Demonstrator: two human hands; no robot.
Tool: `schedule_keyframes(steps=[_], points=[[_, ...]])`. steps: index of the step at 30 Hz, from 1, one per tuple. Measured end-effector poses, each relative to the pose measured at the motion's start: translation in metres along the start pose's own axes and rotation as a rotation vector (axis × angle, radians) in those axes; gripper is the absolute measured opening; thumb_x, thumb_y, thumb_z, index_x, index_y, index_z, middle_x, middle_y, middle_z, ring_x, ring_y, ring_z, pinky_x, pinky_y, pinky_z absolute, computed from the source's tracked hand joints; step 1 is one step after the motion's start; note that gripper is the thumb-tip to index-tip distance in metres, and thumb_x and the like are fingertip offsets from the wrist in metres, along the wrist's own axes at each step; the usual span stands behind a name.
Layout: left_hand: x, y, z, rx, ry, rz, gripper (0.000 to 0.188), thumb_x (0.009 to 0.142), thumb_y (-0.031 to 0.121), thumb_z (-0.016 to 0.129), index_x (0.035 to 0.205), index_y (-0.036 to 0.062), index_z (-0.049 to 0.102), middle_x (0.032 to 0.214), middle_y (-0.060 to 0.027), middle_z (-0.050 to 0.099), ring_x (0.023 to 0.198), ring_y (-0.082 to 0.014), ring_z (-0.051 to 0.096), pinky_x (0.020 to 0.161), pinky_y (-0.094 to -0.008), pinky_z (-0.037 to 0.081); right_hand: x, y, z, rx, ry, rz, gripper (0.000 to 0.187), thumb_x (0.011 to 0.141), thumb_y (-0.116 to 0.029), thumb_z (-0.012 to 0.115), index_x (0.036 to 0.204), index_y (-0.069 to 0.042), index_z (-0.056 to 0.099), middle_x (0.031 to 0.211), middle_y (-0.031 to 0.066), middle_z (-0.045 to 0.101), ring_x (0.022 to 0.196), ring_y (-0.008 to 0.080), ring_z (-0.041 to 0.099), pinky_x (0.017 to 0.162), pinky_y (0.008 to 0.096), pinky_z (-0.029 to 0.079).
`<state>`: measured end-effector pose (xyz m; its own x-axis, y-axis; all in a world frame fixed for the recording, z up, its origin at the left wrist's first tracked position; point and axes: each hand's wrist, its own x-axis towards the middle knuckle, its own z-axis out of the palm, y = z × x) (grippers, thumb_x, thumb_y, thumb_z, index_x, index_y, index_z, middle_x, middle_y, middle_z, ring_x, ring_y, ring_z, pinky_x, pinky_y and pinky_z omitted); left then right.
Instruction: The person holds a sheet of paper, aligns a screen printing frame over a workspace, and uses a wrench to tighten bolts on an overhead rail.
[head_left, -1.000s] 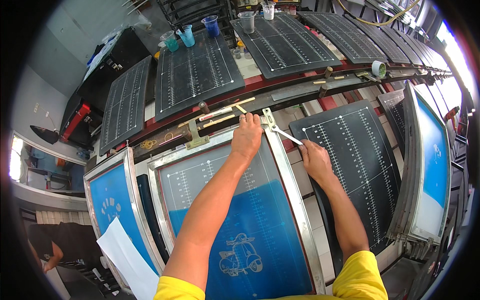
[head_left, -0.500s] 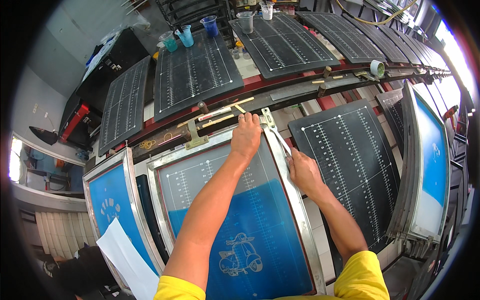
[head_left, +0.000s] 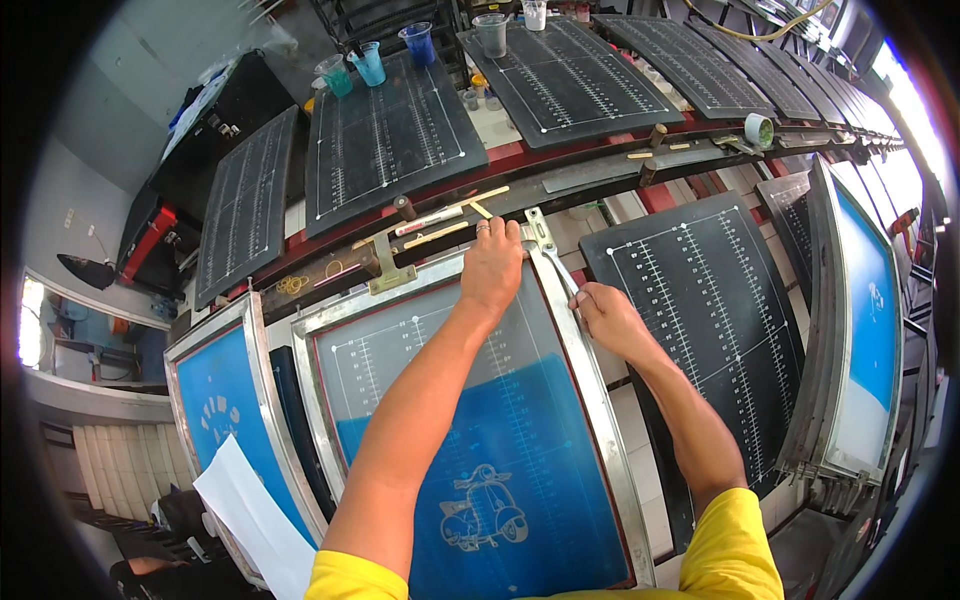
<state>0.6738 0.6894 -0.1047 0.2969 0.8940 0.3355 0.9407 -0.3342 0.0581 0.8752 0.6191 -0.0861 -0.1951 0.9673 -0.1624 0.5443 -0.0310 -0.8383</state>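
Observation:
A silver-edged printing screen (head_left: 590, 420) lies in front of me, its mesh part grey and part blue, with a scooter drawing (head_left: 483, 510) on the blue. My left hand (head_left: 492, 268) grips the far edge of this screen near its right corner, fingers curled over it. Beside those fingers, a metal bracket (head_left: 537, 230) sits at the corner. My right hand (head_left: 612, 318) is closed round a wrench (head_left: 563, 272), whose far end meets the bracket; the exact contact is too small to make out. Another bracket (head_left: 392, 272) holds the same edge farther left.
Black boards (head_left: 700, 330) with white ruler marks stand along the rail (head_left: 560, 180). Ink cups (head_left: 417, 45) rest on the far boards. Stacked screens (head_left: 860, 300) lean at right. Left, white paper (head_left: 250, 510) overlaps another blue screen (head_left: 215, 375). A marker (head_left: 428, 221) lies on the rail.
My right hand has shifted slightly away from me, turning with the wrench, and its elbow has swung outward to the right. The left hand keeps its place on the screen's edge.

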Motion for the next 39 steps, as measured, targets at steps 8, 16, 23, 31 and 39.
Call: schedule_keyframes(steps=[8, 16, 23, 31, 39], points=[[-0.003, 0.002, 0.001, -0.032, 0.02, -0.05, 0.034, 0.085, 0.022, 0.071, 0.108, 0.0006, 0.056, 0.104, -0.0163, 0.057, 0.113, -0.0373, 0.059, 0.076, -0.0403, 0.06, 0.003, -0.008, 0.04, -0.078, 0.111, -0.023, 0.029, 0.098, -0.018, 0.05, 0.088, 0.006, 0.063, 0.078, 0.0263, 0.064, 0.076, 0.0417, 0.063, 0.071, 0.0475, 0.049], [0.004, 0.005, -0.005, -0.009, -0.096, -0.067, 0.036, 0.087, 0.023, 0.072, 0.108, -0.0005, 0.055, 0.112, -0.0168, 0.056, 0.122, -0.0363, 0.056, 0.075, -0.0363, 0.063, -0.006, -0.029, 0.012, 0.474, -0.126, 0.27, 0.024, 0.102, -0.016, 0.046, 0.106, 0.003, 0.06, 0.06, 0.0054, 0.057, 0.042, 0.0102, 0.047, 0.042, 0.0257, 0.036], [0.002, 0.007, -0.009, 0.004, -0.085, -0.069, 0.033, 0.088, 0.022, 0.07, 0.107, 0.0, 0.055, 0.111, -0.017, 0.056, 0.117, -0.037, 0.057, 0.077, -0.0388, 0.062, -0.009, 0.015, -0.018, 0.239, 0.146, 0.167, 0.022, 0.093, -0.012, 0.051, 0.093, -0.002, 0.07, 0.062, 0.0043, 0.054, 0.062, 0.0118, 0.051, 0.058, 0.0311, 0.041], [0.001, 0.007, -0.01, -0.029, -0.081, -0.078, 0.03, 0.089, 0.02, 0.069, 0.106, -0.0001, 0.055, 0.11, -0.017, 0.056, 0.115, -0.0374, 0.058, 0.078, -0.0403, 0.061, 0.027, 0.022, -0.033, 0.046, 0.145, 0.069, 0.028, 0.089, -0.022, 0.06, 0.079, 0.0, 0.073, 0.056, 0.0057, 0.05, 0.057, 0.0132, 0.047, 0.058, 0.0335, 0.038], [0.002, 0.004, -0.008, 0.004, -0.134, -0.072, 0.04, 0.088, 0.024, 0.07, 0.114, -0.0022, 0.055, 0.114, -0.0169, 0.055, 0.123, -0.0369, 0.055, 0.074, -0.0372, 0.063, 0.05, 0.027, -0.036, 0.036, 0.063, 0.096, 0.029, 0.088, -0.023, 0.061, 0.078, 0.001, 0.074, 0.056, 0.0079, 0.054, 0.058, 0.0145, 0.05, 0.059, 0.0332, 0.041]])
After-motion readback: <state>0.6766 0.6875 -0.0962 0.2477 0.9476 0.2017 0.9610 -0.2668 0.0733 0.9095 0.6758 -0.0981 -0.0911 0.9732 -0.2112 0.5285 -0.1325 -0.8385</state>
